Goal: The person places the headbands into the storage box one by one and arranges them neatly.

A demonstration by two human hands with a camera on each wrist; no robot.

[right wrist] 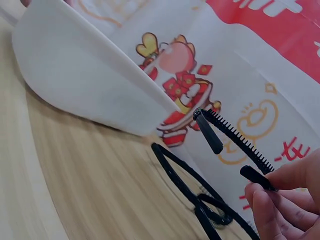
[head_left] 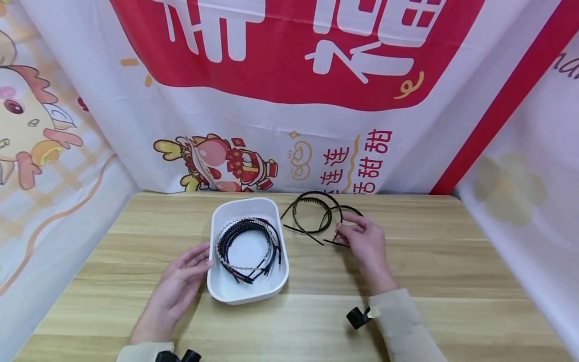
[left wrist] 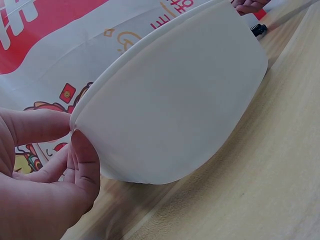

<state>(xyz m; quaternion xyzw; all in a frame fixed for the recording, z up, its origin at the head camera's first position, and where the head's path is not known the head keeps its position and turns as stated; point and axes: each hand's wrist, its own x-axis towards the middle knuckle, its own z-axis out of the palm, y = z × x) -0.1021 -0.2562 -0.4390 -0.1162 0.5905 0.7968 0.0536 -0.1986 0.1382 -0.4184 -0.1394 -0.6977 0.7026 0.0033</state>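
A white plastic box [head_left: 248, 296] with rounded corners stands on the table, with several black toothed headbands [head_left: 224, 246] and some pale, beaded-looking ones inside. My left hand [head_left: 183, 279] is at the box's left side; the left wrist view shows thumb and fingers pinching its rim [left wrist: 76, 116]. To the right of the box, my right hand [head_left: 362, 241] pinches a thin black toothed headband [right wrist: 240, 141] near one end, raised off the table. Other black headbands [right wrist: 172, 172] lie overlapping under and beside it; their exact number is unclear.
The wooden table [head_left: 429, 261] ends at a printed cloth [head_left: 280, 115] hung along its back. More cloth [head_left: 520, 176] hangs at the right and left sides. A black wrist camera [head_left: 358, 318] is strapped to the right sleeve [head_left: 402, 322].
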